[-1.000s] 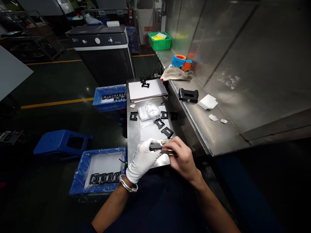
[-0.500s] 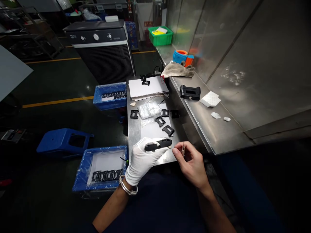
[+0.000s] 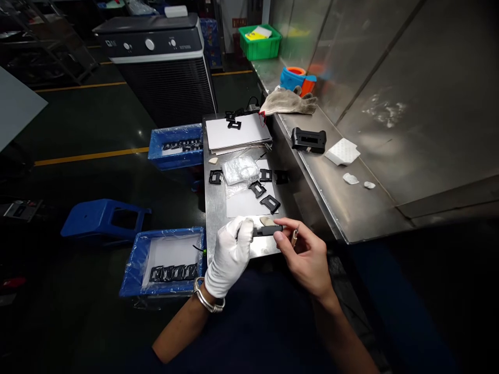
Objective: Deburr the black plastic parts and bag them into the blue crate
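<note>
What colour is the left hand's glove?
The fabric glove is white, best seen in the head view.

head-worn view, facing forward and down, close over left hand (image 3: 230, 257) and right hand (image 3: 306, 257) (steel bench (image 3: 215, 208) beneath)

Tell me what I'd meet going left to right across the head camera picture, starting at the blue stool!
Blue plastic stool, blue bin lined with clear plastic, white-gloved left hand, black plastic part, bare right hand, white foam pad.
</note>
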`<move>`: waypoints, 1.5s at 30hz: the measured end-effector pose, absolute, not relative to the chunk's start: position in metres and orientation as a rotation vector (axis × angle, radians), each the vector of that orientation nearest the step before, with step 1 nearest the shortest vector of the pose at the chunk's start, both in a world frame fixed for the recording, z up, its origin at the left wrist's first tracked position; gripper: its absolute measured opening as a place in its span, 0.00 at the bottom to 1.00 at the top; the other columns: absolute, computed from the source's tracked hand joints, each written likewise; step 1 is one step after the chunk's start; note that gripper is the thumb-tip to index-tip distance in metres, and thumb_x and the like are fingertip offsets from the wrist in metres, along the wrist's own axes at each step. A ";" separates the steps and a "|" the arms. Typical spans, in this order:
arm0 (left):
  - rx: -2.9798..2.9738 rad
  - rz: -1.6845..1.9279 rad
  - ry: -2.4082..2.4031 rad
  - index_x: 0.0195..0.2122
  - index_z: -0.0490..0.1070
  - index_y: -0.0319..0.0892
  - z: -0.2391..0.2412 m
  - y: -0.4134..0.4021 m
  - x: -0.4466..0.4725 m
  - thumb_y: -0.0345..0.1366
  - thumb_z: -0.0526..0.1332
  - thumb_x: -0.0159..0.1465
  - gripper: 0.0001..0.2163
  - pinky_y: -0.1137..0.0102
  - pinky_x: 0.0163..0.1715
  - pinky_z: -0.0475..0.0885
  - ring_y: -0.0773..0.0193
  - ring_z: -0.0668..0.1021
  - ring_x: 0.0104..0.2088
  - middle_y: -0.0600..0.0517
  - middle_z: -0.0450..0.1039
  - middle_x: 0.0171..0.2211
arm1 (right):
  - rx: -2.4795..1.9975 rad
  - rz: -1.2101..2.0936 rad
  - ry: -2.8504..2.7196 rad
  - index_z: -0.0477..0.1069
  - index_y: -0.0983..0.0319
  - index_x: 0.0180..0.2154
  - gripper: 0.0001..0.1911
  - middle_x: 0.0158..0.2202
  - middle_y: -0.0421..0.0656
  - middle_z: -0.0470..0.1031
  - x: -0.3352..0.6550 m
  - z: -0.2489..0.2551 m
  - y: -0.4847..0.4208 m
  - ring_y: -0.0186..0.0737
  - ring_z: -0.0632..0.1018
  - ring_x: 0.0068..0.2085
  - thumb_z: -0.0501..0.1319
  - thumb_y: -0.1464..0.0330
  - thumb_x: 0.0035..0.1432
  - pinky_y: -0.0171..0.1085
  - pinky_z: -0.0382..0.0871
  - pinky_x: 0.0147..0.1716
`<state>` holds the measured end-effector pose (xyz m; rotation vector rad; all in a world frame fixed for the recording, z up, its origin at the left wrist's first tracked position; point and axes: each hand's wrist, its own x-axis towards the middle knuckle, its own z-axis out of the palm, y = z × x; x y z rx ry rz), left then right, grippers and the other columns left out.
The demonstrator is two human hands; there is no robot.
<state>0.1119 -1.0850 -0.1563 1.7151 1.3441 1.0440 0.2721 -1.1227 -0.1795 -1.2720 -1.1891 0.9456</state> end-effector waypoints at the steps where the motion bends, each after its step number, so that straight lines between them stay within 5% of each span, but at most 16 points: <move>1: 1.716 1.035 1.339 0.33 0.74 0.44 -0.154 -1.086 0.112 0.39 0.50 0.73 0.16 0.68 0.34 0.74 0.63 0.77 0.31 0.50 0.74 0.29 | -1.279 0.941 -1.184 0.77 0.58 0.48 0.12 0.30 0.39 0.71 0.272 -0.179 -1.123 0.33 0.72 0.28 0.64 0.63 0.64 0.33 0.67 0.28; 15: 1.694 0.902 1.296 0.43 0.77 0.44 -0.145 -1.092 0.105 0.41 0.50 0.74 0.16 0.70 0.28 0.75 0.64 0.77 0.26 0.50 0.75 0.27 | -1.245 0.983 -1.145 0.76 0.59 0.49 0.12 0.27 0.37 0.69 0.275 -0.181 -1.125 0.32 0.70 0.26 0.63 0.63 0.65 0.32 0.63 0.23; 20: 1.959 0.926 1.129 0.43 0.75 0.44 -0.144 -1.089 0.100 0.38 0.61 0.68 0.07 0.64 0.40 0.79 0.58 0.81 0.38 0.47 0.79 0.39 | -1.222 0.939 -1.159 0.76 0.58 0.46 0.10 0.27 0.37 0.69 0.278 -0.176 -1.131 0.32 0.70 0.25 0.64 0.64 0.64 0.32 0.62 0.22; 24: 2.165 1.005 0.948 0.42 0.75 0.44 -0.143 -1.085 0.098 0.33 0.71 0.60 0.10 0.60 0.46 0.78 0.55 0.81 0.44 0.47 0.80 0.41 | -1.204 0.855 -1.222 0.76 0.58 0.44 0.08 0.27 0.39 0.71 0.282 -0.172 -1.136 0.35 0.72 0.26 0.65 0.65 0.63 0.34 0.64 0.23; 31: 2.206 1.081 0.863 0.41 0.75 0.44 -0.147 -1.082 0.095 0.28 0.72 0.58 0.12 0.60 0.48 0.77 0.58 0.81 0.45 0.49 0.80 0.40 | -1.183 0.784 -1.277 0.76 0.57 0.43 0.06 0.30 0.40 0.72 0.282 -0.170 -1.140 0.35 0.72 0.28 0.66 0.67 0.62 0.34 0.66 0.24; 40: 2.161 1.007 0.972 0.40 0.74 0.43 -0.147 -1.082 0.096 0.34 0.71 0.59 0.10 0.60 0.45 0.78 0.56 0.81 0.43 0.47 0.79 0.40 | -1.232 0.852 -1.257 0.75 0.57 0.45 0.07 0.28 0.37 0.69 0.277 -0.180 -1.138 0.32 0.69 0.25 0.64 0.68 0.64 0.33 0.63 0.23; 45: 2.182 0.923 1.068 0.43 0.73 0.43 -0.159 -1.078 0.096 0.36 0.67 0.64 0.08 0.65 0.39 0.77 0.59 0.81 0.38 0.49 0.78 0.38 | -1.225 0.652 -1.407 0.76 0.56 0.50 0.15 0.33 0.41 0.71 0.276 -0.188 -1.135 0.33 0.70 0.28 0.64 0.71 0.62 0.35 0.68 0.26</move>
